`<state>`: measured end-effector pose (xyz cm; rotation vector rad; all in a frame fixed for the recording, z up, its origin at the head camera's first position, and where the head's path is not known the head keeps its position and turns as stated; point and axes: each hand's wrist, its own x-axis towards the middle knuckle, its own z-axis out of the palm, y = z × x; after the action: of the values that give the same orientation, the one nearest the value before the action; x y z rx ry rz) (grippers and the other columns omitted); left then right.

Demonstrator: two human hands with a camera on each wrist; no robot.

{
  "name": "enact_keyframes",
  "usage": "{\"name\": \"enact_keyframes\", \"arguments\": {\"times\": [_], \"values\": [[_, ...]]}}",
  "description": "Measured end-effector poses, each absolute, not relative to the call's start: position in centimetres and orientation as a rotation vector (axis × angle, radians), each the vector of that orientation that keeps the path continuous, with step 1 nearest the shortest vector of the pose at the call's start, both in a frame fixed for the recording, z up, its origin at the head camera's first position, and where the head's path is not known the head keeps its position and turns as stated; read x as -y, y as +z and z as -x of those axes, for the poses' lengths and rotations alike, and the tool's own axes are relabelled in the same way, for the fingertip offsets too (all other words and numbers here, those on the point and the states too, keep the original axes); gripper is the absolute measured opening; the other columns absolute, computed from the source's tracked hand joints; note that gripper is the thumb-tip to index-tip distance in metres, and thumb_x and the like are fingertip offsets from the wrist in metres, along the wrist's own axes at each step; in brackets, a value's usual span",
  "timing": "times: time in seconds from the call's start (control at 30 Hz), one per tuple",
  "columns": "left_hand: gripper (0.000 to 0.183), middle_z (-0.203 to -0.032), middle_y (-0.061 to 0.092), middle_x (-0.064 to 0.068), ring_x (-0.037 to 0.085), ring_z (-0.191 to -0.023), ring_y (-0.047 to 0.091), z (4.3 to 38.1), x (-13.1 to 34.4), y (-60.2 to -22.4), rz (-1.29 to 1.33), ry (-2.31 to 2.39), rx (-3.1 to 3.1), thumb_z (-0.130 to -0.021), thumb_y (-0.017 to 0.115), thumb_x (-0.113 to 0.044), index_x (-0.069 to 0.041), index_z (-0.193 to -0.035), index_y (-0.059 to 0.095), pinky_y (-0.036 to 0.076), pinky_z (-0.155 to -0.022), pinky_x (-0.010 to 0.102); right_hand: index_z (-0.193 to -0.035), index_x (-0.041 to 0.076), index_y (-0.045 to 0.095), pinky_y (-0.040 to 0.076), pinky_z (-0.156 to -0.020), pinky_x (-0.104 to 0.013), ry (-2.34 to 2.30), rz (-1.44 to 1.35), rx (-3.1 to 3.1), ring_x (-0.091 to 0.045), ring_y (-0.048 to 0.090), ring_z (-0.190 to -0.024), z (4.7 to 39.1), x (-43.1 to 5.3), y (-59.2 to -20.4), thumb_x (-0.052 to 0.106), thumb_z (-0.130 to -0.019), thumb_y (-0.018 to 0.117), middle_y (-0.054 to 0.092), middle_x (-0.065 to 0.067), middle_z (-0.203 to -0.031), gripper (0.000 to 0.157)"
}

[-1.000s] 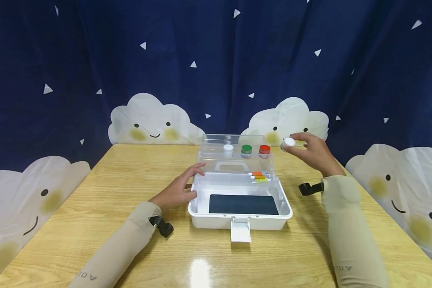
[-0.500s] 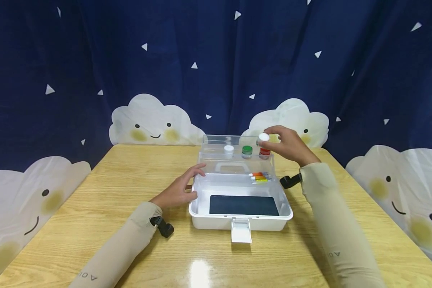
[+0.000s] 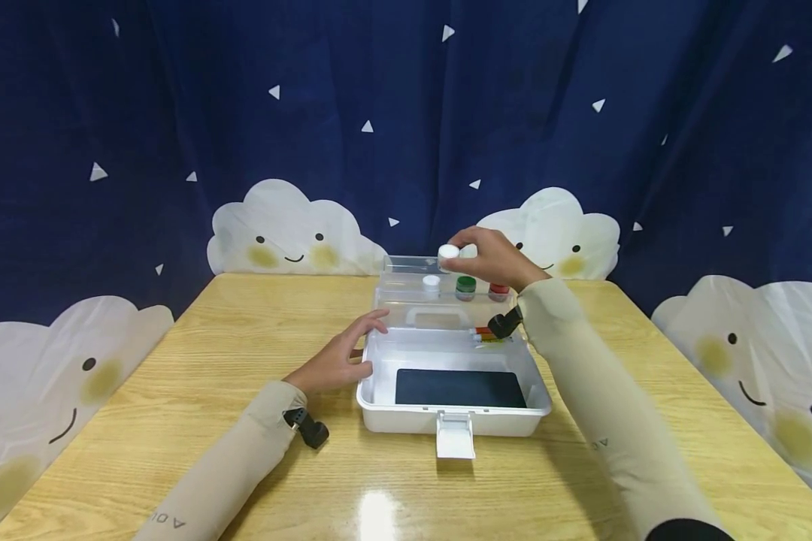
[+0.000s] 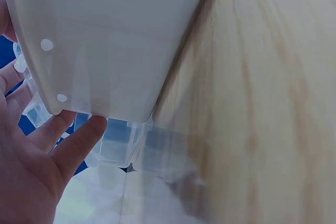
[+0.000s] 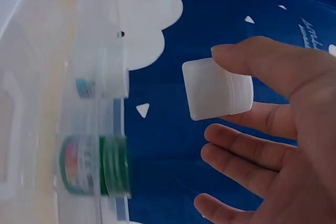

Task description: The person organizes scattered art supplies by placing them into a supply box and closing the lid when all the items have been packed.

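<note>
In the head view, the right hand [image 3: 494,257] is reaching in from the right and pinching a small white jar [image 3: 449,257] between thumb and forefinger, just above the centre of the frame. In the right wrist view, the jar is showing near the middle, apart from the trays at the left, while the other fingers are spreading loosely below it, clear of it.

The left hand [image 3: 338,362] is holding the left side of a white box [image 3: 406,419] near its back corner, the thumb lying at the rim; in the left wrist view, two fingertips are touching the box's edge, at the lower left.

Behind the box, clear trays [image 3: 401,282] are rising in steps. A white-capped jar [image 3: 431,284], a green jar [image 3: 465,287] and a red jar [image 3: 498,291] are standing in a row there, right of centre, the red one partly hidden by the right arm. Below them, paint tubes [image 3: 483,331] are lying partly behind the black wrist camera [image 3: 504,323]. A dark panel [image 3: 460,388] is lying inside the box, and the latch [image 3: 455,436] is hanging down in front, over the wooden table [image 3: 298,488].
</note>
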<state>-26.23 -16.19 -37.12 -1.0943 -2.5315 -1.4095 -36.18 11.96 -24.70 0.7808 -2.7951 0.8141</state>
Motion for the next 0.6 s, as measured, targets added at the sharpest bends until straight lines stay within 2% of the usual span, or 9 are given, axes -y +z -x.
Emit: {"name": "enact_keyframes", "arguments": {"times": [0.23, 0.47, 0.6], "values": [[0.051, -0.149, 0.016, 0.004, 0.032, -0.130, 0.027, 26.2, 16.2, -37.1, 1.082, -1.416, 2.547, -0.074, 0.054, 0.004, -0.006, -0.122, 0.040, 0.042, -0.091, 0.051, -0.105, 0.016, 0.061, 0.044, -0.087, -0.035, 0.779, -0.845, 2.819, -0.016, 0.050, -0.098, 36.7, -9.6, -25.1, 0.042, -0.075, 0.068, 0.056, 0.002, -0.107, 0.040], [0.051, -0.149, 0.016, 0.004, 0.032, -0.131, 0.026, 26.3, 16.2, -37.2, 1.086, -1.420, 2.550, -0.074, 0.054, 0.004, -0.013, -0.121, 0.039, 0.041, -0.091, 0.052, -0.103, 0.017, 0.062, 0.044, -0.088, -0.033, 0.729, -0.879, 2.829, -0.014, 0.049, -0.099, 36.9, -8.1, -25.5, 0.042, -0.075, 0.068, 0.056, 0.003, -0.109, 0.038], [0.051, -0.149, 0.017, 0.004, 0.032, -0.131, 0.026, 26.3, 16.2, -37.2, 1.091, -1.425, 2.541, -0.074, 0.054, 0.003, -0.012, -0.121, 0.039, 0.041, -0.091, 0.053, -0.104, 0.017, 0.062, 0.045, -0.087, -0.033, 0.735, -0.882, 2.849, -0.015, 0.050, -0.100, 36.9, -7.4, -25.8, 0.044, -0.075, 0.068, 0.057, 0.003, -0.109, 0.039]]}}
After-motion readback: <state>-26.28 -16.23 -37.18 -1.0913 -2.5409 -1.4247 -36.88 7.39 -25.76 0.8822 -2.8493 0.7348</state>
